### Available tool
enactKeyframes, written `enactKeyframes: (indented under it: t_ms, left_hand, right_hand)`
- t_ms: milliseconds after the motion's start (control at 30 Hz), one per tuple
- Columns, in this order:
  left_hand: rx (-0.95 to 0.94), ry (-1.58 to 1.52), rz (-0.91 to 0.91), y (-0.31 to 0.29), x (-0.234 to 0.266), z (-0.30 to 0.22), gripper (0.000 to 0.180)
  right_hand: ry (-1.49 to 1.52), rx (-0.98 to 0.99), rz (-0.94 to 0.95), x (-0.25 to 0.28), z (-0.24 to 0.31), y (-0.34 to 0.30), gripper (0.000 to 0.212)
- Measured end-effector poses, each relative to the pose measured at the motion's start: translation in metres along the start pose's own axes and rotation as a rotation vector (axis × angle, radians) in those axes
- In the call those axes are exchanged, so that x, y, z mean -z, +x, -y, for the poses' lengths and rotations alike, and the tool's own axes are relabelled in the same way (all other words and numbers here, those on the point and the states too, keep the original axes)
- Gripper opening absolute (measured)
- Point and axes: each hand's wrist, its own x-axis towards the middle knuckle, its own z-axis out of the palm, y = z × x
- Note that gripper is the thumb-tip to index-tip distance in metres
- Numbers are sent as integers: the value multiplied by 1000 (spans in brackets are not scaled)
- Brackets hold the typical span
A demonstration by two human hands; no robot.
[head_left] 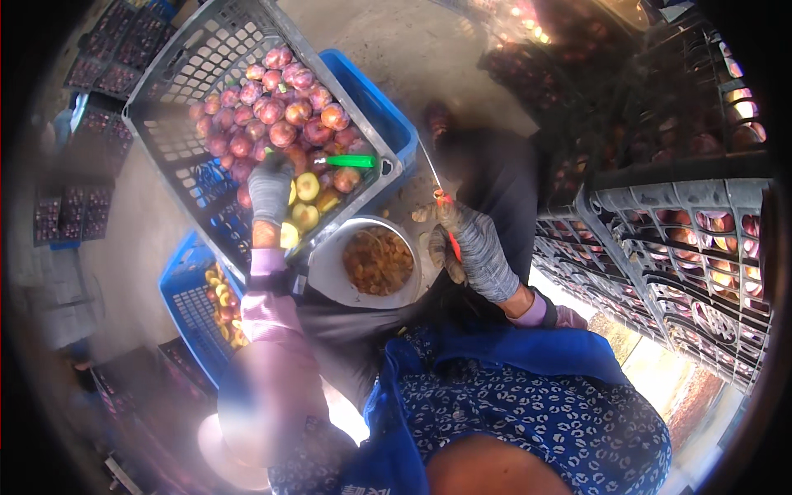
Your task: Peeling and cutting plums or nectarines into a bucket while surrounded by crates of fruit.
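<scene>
A grey plastic crate (177, 157) holds a heap of red-purple plums (282, 132), with several yellow cut halves (307, 186) in its near corner. My left hand (271, 188), in a grey knit glove, reaches into the crate against the plums beside those halves. Its fingertips are hidden among the fruit, so what they hold is unclear. In my right hand (474, 247), also gloved, is a thin-bladed knife (445, 202) with an orange-red handle, its blade pointing up and away. A green-handled tool (351, 161) lies on the plums near the crate's right side.
Between my knees stands a white bucket (322, 268) with brownish-orange plum scraps. A blue crate (186, 290) at left contains cut plum pieces. Another blue crate (396, 132) shows under the grey one. Stacked black crates (660, 256) of plums rise close on my right.
</scene>
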Motion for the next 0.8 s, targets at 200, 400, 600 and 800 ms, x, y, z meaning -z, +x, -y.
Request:
enactKeyframes:
  t_ms: [200,400,600,800]
  left_hand:
    - [-27,155,-56,65,-12,-14,37]
    - [-261,425,-13,105,-36,-9,55]
    - [-167,573,139,116,-33,-23,53]
    - [68,-425,240,64,6,-40,45]
  right_hand:
    - [131,-107,-2,-6,5,5,46]
    - [54,-153,-22,0,3,9,51]
    - [-85,-44,-62,4,-9,9,47]
    - [-135,-24,75,7,-12,7,44]
